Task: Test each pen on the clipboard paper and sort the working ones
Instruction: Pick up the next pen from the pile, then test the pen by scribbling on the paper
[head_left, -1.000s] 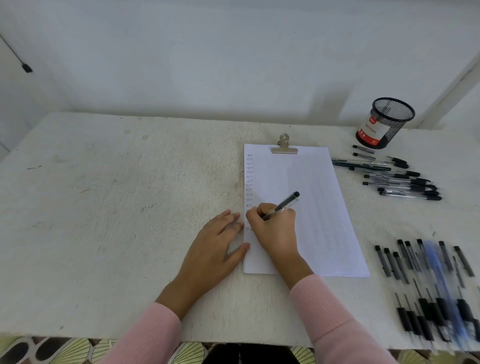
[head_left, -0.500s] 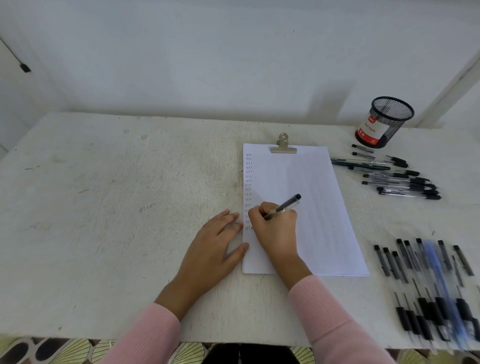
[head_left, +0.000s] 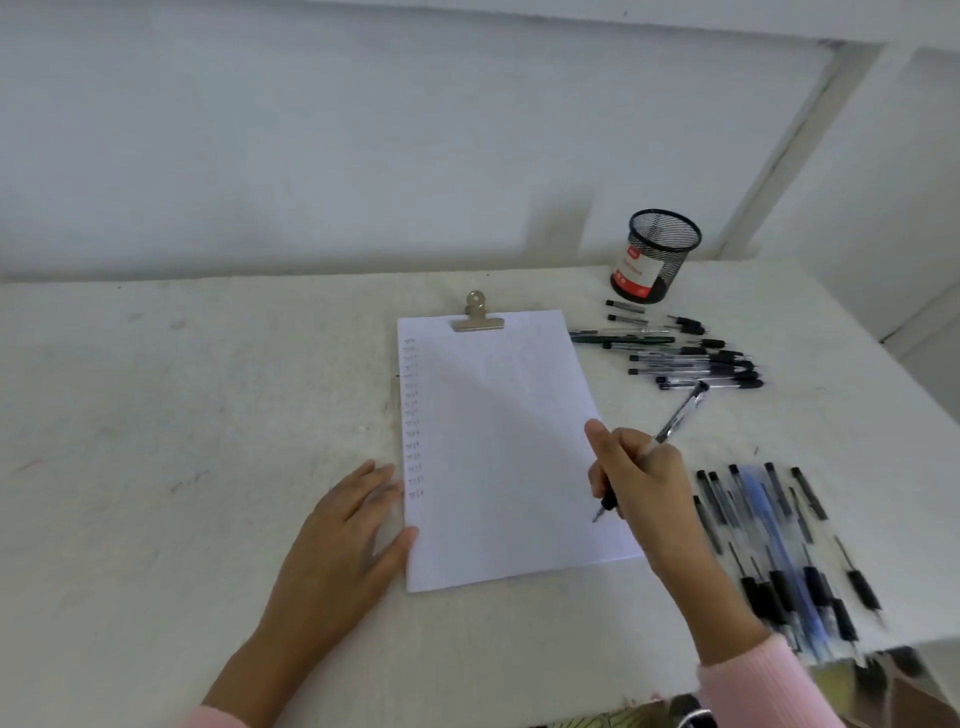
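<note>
White, scuffed bench (head_left: 156, 415) carries everything; a sheet of clipboard paper (head_left: 498, 441) lies at its middle, long side running from six to twelve o'clock. At four o'clock from the sheet a blurred spread of black and blue pens (head_left: 769, 519) lies near the bench edge; at two o'clock a smaller row of pens (head_left: 691, 358) lies side by side. The left hand (head_left: 343, 535) rests flat on the bench at eight o'clock, fingers straight, thumb touching the sheet's edge. The right hand (head_left: 644, 478) is over the sheet's three-o'clock edge; its grip is curled round a clear pen (head_left: 680, 413), black end toward one o'clock, tip down by the paper; contact cannot be told. A black mesh pen cup (head_left: 657, 254) stands at one o'clock; a metal clip (head_left: 477, 314) holds the sheet at twelve; a column of small ink marks (head_left: 413, 415) runs down the nine-o'clock margin.
</note>
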